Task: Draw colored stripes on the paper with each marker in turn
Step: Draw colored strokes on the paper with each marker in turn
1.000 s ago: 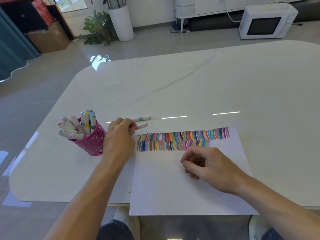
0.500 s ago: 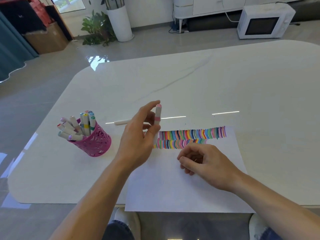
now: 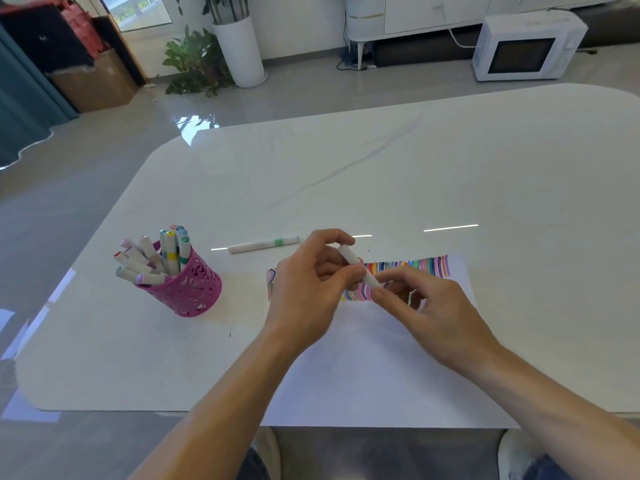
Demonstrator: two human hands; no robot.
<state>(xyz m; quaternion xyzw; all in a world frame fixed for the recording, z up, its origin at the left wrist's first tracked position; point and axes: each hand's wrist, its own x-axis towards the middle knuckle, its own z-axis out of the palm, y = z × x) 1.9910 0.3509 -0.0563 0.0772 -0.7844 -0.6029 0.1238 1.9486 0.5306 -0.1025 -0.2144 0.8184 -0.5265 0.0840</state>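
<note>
A white sheet of paper (image 3: 374,368) lies at the table's near edge, with two rows of coloured stripes (image 3: 415,268) along its top. My left hand (image 3: 308,289) holds a white marker (image 3: 356,266) above the stripes, fingers curled round its upper part. My right hand (image 3: 426,310) pinches the marker's lower end. A pink mesh cup (image 3: 187,289) at the left holds several markers. A white marker with a green band (image 3: 263,244) lies on the table beyond the paper.
The white marble table (image 3: 415,174) stretches far and right of the paper. On the floor beyond it stand a potted plant (image 3: 197,64), a white vase (image 3: 242,50) and a white microwave (image 3: 526,46). My shoes show under the near edge.
My left hand picked a pink-banded marker off the table beside the cup and carried it right over the stripes. My right hand rose from the paper and took hold of its lower end.
</note>
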